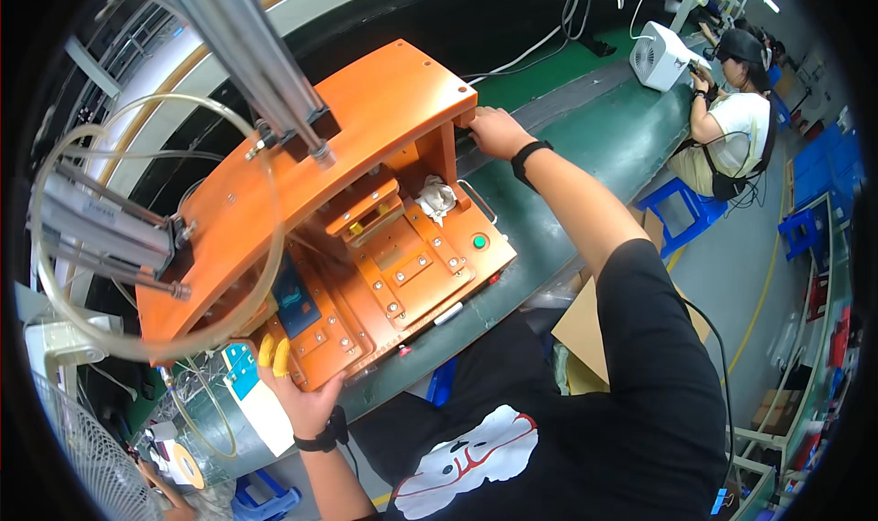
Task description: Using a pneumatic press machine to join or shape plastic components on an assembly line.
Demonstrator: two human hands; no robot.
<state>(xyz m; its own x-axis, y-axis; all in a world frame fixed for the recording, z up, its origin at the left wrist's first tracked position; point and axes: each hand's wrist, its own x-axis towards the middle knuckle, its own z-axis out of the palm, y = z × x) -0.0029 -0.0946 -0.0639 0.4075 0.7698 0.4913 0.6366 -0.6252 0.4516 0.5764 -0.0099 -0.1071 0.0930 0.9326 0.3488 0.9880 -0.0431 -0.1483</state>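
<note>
A large orange press fixture (402,91) stands on the green bench in front of me. My right hand (501,135) is at its upper right side, fingers curled around the edge of the upright and partly hidden by it. At the front left corner of the base is my left hand (297,397), thumb apart and two fingers in yellow finger cots stretched up along the side. Close to those fingers, a dark blue flat piece (297,300) lies in the left part of the fixture. A crumpled white cloth (436,199) sits inside at the right, behind a green button (479,242).
Metal air cylinders (242,45) rise from the fixture's top, with a clear looped hose (274,237). The green bench (585,141) runs to the far right, where a white fan unit (657,56) stands beside a seated person (732,118). An open cardboard box (585,333) is below the bench.
</note>
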